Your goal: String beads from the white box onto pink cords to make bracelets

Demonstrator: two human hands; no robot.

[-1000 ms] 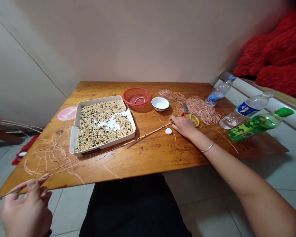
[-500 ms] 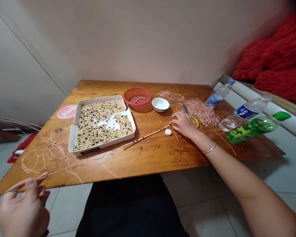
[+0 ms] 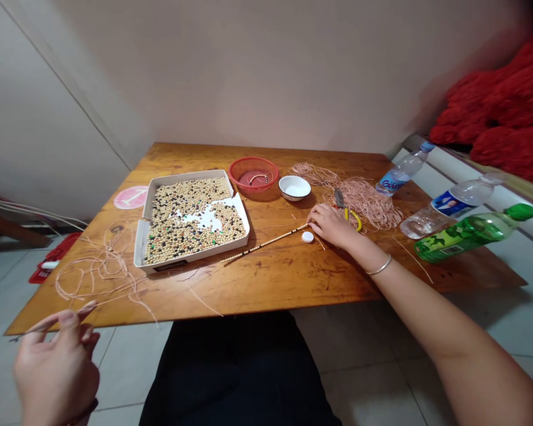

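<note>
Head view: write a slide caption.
A beaded strand runs from the right hand toward a tray of loose beads.

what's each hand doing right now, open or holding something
Left hand: closed, pinching a thin strand.
Right hand: fingertips on one end of the beaded string; whether pinching or just pressing cannot be told.

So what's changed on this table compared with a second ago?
The beaded strand seems to have slid slightly left. The right hand, at its right end, has flattened, covering more of the scissors. Nothing was visibly taken hold of or let go; the left hand, bead box, red basket and white bowl look unchanged.
</note>
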